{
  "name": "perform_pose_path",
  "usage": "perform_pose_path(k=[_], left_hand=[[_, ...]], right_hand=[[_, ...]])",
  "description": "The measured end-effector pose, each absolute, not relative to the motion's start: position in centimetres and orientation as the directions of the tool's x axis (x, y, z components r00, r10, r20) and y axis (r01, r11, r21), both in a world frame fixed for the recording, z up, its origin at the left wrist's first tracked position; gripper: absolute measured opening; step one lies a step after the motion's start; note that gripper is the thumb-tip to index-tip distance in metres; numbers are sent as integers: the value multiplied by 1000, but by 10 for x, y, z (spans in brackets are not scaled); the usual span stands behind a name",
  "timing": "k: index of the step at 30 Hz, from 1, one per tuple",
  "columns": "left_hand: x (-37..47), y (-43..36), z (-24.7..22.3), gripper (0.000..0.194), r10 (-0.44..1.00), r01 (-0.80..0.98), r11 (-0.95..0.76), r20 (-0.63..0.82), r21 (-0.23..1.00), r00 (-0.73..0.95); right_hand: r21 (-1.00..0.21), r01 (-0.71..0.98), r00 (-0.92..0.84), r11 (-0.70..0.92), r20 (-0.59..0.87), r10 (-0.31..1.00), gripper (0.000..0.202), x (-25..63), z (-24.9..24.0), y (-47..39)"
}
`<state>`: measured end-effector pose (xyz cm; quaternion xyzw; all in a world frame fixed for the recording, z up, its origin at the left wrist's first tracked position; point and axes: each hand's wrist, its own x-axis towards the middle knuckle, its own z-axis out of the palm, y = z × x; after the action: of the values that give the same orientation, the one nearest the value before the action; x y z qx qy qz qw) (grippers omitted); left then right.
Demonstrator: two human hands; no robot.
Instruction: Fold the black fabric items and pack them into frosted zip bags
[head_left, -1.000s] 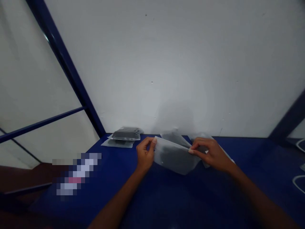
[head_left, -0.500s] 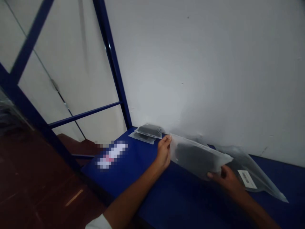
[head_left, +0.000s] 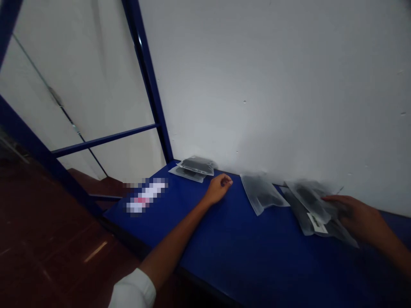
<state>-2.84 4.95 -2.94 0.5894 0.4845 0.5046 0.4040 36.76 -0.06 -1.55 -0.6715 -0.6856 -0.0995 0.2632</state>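
Had a frosted, dark-filled plastic bag (head_left: 308, 196) laid over a translucent, white-labelled plastic pouch (head_left: 299, 214), right hand (head_left: 362, 218) alongside; couldn't tell grip or remaining work. Held left hand (head_left: 218, 188) empty, half-curled.

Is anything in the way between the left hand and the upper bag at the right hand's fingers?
Yes: a middle bag lies on the blue tabletop between the left hand and the upper bag at the right hand.

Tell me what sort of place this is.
Probably a packing or sorting bench, judging by the blue metal-framed table, the frosted plastic pouches with dark contents stacked at its back, and the white barcode-like label among the bags at right.
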Motion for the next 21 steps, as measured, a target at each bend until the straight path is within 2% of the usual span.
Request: perform_pose_path(k=[2, 5, 8, 10, 15, 21], left_hand=[[-23, 47, -35, 9, 991, 171, -121, 111, 978, 68], [-11, 44, -42, 22, 984, 158, 35, -61, 987, 166], [3, 42, -44, 30, 936, 114, 183, -208, 977, 282], [13, 42, -44, 33, 900, 79, 257, -268, 963, 342], [36, 41, -53, 32, 890, -30, 316, -286, 948, 356], [40, 40, -53, 26, 942, -212, 235, -168, 948, 291]], right_hand=[[-248, 968, 118, -21, 385, 915, 44, 372, -19, 1], [-350, 922, 316, -165, 433, 844, 37, 365, -16, -3], [-525, 825, 473, -207, 443, 762, 36, 353, -13, -6], [-588, 785, 494, -194, 405, 769, 36, 347, -16, -4], [-557, 816, 416, -153, 382, 825, 48, 330, -32, 8], [-591, 806, 290, -22, 362, 886, 61, 302, -24, 2]])
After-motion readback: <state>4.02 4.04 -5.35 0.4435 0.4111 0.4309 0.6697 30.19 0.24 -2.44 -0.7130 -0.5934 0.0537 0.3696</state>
